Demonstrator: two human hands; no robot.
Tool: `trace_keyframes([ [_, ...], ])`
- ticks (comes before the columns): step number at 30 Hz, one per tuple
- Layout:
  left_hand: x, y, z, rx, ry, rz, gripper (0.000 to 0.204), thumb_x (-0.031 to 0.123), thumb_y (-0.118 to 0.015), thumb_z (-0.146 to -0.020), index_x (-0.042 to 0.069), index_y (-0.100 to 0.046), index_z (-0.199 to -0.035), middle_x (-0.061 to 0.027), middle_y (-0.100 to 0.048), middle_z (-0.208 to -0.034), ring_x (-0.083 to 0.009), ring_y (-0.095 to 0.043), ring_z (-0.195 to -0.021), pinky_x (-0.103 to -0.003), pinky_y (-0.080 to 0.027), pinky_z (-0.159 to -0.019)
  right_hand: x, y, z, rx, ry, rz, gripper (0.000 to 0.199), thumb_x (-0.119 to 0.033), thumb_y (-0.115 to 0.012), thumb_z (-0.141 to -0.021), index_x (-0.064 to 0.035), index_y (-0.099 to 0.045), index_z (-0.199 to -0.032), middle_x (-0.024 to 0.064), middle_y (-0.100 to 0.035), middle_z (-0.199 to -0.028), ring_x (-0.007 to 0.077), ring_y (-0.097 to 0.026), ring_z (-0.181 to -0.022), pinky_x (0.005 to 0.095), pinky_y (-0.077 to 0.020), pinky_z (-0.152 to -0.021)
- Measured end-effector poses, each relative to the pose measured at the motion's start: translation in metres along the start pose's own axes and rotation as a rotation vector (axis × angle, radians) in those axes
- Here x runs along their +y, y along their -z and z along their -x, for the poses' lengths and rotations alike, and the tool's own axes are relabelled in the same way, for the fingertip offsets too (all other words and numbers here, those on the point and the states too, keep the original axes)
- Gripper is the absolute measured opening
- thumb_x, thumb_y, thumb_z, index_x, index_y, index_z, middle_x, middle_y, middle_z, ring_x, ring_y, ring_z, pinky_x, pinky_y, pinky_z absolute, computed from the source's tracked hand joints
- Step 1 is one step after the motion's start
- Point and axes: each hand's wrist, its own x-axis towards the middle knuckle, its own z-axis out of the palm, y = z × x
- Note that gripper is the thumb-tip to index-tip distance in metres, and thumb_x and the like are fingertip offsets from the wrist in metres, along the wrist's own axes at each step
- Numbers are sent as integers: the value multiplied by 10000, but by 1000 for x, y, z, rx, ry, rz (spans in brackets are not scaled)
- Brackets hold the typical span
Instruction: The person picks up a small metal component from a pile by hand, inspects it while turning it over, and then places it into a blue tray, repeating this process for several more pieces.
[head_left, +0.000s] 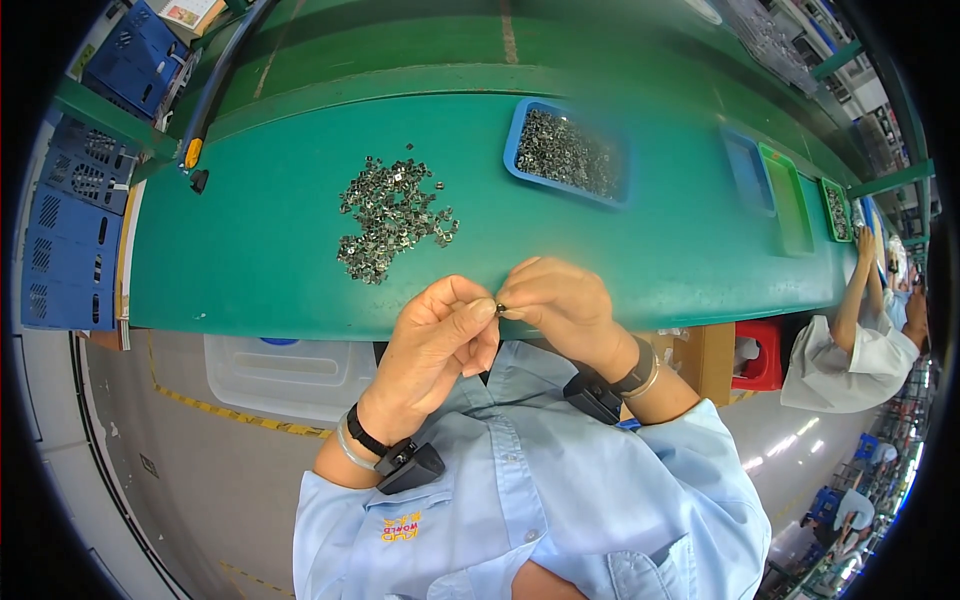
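Note:
At the near edge of the green table, my left hand (pixel 432 336) and my right hand (pixel 562 302) meet fingertip to fingertip. Between them is a tiny dark metal part (pixel 501 308), pinched by the thumb and finger of each hand. Its exact shape is too small to make out. Just beyond my left hand lies a loose heap of small silvery-black metal parts (pixel 385 215), with a few strays around it. Farther off, to the right of the heap, a blue tray (pixel 513 150) holds many more such small parts.
On the right part of the green table (pixel 270 230) are another blue tray (pixel 748 170), a green tray (pixel 790 200) and a small green bin (pixel 838 212) with parts. Blue crates (pixel 70 255) stand at the left. A co-worker (pixel 845 350) sits at the far right, near a red stool (pixel 760 357).

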Motion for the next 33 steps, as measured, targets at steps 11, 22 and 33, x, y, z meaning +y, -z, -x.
trace_keyframes([
  [11, 3, -6, -1, 35, -84, -100, 113, 141, -563, -922, 36, -546, -959, -55, -617, -765, -81, -524, -550, -196, -370, -443, 2, -3, 5, 58, -242, -397, 86, -19, -629, -845, -27, -633, -931, 69, -620, -894, 150, -625, -793, 264, -517, -678],
  [22, -1, -10, -11, 115, -207, -203, 129, 144, -556, -924, 28, -535, -978, -51, -584, -772, -90, -509, -532, -198, -359, -421, 8, -6, 7, 91, -416, -792, 91, -6, -581, -882, -12, -609, -968, 56, -593, -917, 122, -600, -795, 254, -510, -723],
  [33, -5, -1, -11, 74, -96, -142, 128, 144, -558, -926, 24, -551, -969, -46, -598, -767, -67, -519, -541, -179, -385, -447, -1, -2, -1, 97, -104, 112, 113, -21, -670, -798, -35, -628, -902, 59, -609, -816, 163, -596, -739, 272, -486, -627],
])
